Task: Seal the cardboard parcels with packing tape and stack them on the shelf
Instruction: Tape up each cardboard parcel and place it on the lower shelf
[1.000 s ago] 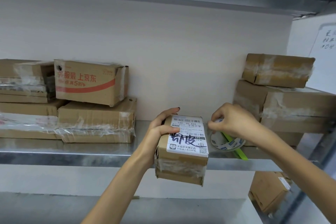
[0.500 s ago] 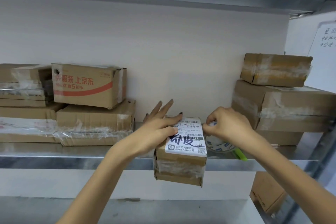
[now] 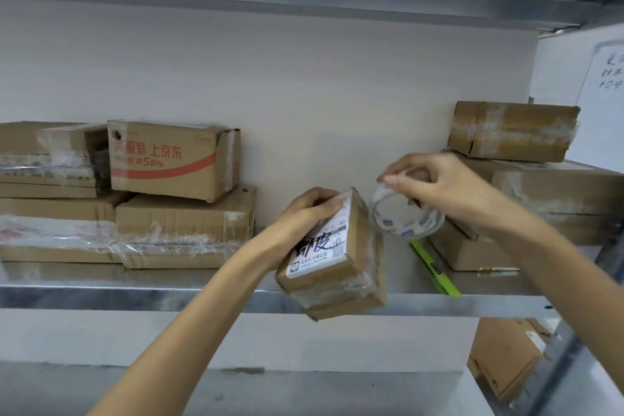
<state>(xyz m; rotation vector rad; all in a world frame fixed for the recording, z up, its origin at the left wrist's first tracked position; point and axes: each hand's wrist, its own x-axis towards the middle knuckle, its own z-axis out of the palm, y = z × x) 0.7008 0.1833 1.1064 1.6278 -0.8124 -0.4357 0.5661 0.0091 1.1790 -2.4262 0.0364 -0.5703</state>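
We are gripping the tilted parcel (image 3: pixel 332 267) in our left hand (image 3: pixel 305 216), pinching the tape roll (image 3: pixel 401 231) in our right hand (image 3: pixel 445 191); tugging tape risks dropping parcel off shelf (image 3: pixel 135 297).

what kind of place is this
Probably a packing or storage room: a metal shelf holds stacked, taped cardboard boxes, the left hand grips a parcel with a shipping label, and the right hand holds a tape roll.
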